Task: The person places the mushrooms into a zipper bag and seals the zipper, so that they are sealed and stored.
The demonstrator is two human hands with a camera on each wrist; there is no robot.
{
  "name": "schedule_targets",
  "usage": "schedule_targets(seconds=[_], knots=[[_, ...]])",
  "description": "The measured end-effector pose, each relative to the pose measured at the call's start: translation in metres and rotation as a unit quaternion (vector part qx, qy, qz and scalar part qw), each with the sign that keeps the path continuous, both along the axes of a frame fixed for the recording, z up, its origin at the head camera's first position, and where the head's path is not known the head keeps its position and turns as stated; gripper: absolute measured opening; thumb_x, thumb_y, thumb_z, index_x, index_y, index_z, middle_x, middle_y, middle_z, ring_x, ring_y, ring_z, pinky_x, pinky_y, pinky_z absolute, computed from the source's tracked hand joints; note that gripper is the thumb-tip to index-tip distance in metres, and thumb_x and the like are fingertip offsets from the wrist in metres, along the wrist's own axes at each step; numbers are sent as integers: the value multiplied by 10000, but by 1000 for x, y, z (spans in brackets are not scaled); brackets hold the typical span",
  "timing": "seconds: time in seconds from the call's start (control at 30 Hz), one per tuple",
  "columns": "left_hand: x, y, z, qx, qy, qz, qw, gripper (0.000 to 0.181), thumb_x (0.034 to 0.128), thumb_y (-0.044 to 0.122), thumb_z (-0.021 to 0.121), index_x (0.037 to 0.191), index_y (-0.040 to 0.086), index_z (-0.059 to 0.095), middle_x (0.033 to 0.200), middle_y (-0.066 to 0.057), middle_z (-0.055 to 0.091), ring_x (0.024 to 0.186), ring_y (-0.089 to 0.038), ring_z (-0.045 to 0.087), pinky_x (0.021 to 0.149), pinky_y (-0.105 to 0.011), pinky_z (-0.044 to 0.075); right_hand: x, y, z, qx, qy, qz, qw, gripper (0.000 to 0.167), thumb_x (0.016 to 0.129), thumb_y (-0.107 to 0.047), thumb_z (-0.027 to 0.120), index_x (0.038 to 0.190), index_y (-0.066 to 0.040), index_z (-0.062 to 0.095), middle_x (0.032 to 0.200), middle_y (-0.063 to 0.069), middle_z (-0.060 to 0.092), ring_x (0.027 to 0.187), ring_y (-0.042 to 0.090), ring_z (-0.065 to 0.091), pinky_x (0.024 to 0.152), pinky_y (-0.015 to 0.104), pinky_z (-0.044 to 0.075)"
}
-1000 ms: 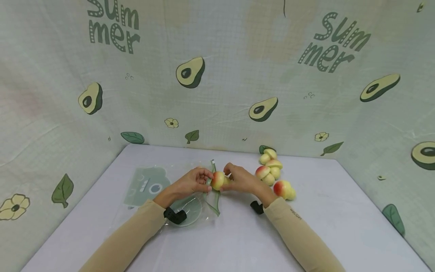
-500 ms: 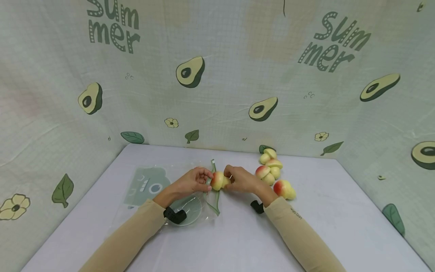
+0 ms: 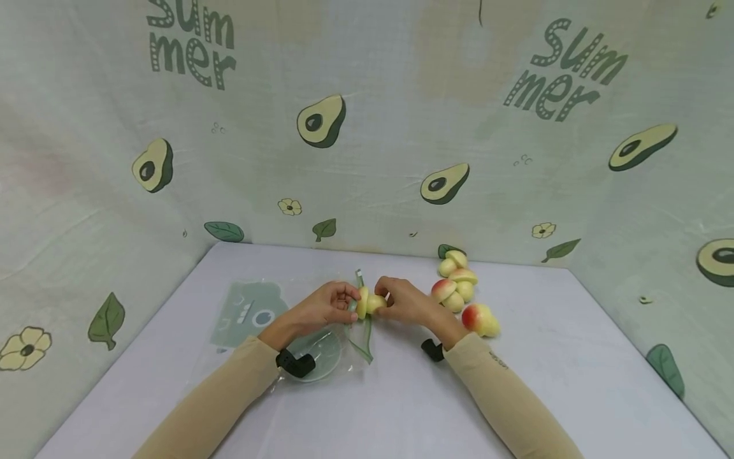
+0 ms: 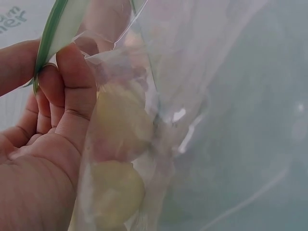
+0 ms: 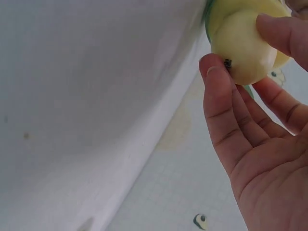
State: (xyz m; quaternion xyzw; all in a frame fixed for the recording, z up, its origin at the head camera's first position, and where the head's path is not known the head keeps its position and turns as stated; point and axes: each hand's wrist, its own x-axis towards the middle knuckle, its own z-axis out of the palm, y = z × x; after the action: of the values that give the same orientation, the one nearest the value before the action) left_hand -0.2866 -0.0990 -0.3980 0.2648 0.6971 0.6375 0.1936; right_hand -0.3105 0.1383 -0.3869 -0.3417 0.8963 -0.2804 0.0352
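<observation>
A clear plastic bag [image 3: 252,312] with a pale green print lies flat on the table, its green-edged mouth [image 3: 366,349] at the right. My left hand [image 3: 321,308] pinches that green edge [image 4: 50,36] between thumb and fingers. A toy mushroom [image 3: 374,304], yellow with a rounded stem, is at the mouth, cap towards the bag. My right hand [image 3: 408,302] holds it by the stem, thumb and fingertips around the stem's end [image 5: 243,48]. Through the plastic in the left wrist view show yellow rounded shapes [image 4: 118,192], blurred.
Several more toy mushrooms stand to the right of my right hand: a red-capped one [image 3: 478,320], a cluster [image 3: 455,292] and a yellow one [image 3: 453,262] farther back. The white table [image 3: 516,395] ends at a hanging cloth [image 3: 378,146] printed with avocados.
The mushroom has been turned by my right hand, so its reddish cap now shows a yellow edge, and has shifted slightly left. My left hand stays at the bag's mouth.
</observation>
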Motion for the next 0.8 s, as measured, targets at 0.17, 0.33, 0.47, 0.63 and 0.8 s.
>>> schedule_targets(seconds=[0.17,0.33,0.47,0.63,0.8], knots=[[1,0,1,12,114,-32,9999,362,815,-63,692,1120,-118,503,856,-43,506,735,-125,440,609,-187,411,2,-5,-2,-69,50,34,10000,248,816,-116,748,985,-80,571,937,21,599,727,112,580,606,240,490],[1,0,2,57,30,-58,10000,388,814,-78,684,1137,-144,479,864,-48,525,736,-122,455,610,-185,422,3,-7,-2,-120,55,74,9999,239,827,-101,738,1006,-65,584,963,31,598,767,129,598,618,240,496],[1,1,2,50,-26,-16,10000,390,813,-96,673,1147,-147,477,874,-51,526,740,-125,455,610,-184,422,3,-7,-3,-233,42,128,9996,266,831,-72,725,1058,-44,590,1025,53,603,826,165,628,655,232,510],[0,0,2,10,-97,50,9999,392,809,-97,676,1151,-135,486,884,-56,525,747,-131,455,612,-187,425,2,-8,-5,-349,94,268,9990,242,829,-44,717,1041,-39,601,1019,58,609,838,196,640,678,233,513],[2,0,3,20,-107,36,9999,403,812,-81,686,1153,-140,481,891,-63,524,757,-136,467,615,-187,431,2,-9,-6,-375,91,313,9988,239,828,-30,712,1041,-44,604,1015,46,610,831,187,640,683,235,516]])
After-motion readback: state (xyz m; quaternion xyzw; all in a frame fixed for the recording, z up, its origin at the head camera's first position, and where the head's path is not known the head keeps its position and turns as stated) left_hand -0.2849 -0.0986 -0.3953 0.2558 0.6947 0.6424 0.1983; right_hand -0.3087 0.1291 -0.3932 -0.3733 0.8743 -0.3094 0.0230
